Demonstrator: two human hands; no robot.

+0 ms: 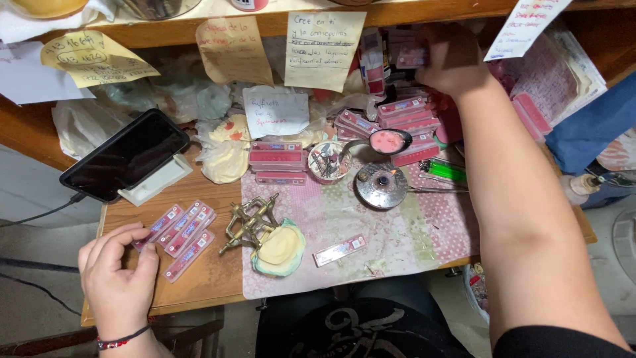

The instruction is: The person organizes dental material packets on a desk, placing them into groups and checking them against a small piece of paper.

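Note:
My left hand (119, 272) rests on the wooden desk (212, 275) at the front left, its fingertips touching the nearest of several slim pink boxes (182, 232) laid side by side. My right hand (447, 59) reaches far back under the shelf into a stack of pink boxes (407, 116), fingers curled around a small pink box (412, 56). One slim pink box (340, 250) lies alone on the patterned mat (397, 232). A spoon of pink stuff (386, 140) sits over a small lit burner (381, 185).
A black phone (126, 156) leans on a white stand at the left. A brass stand (250, 222) and a yellow cloth (279, 248) lie mid-desk, beside a green lighter (445, 170) and a small round tin (329, 161). Paper notes (323, 48) hang from the shelf.

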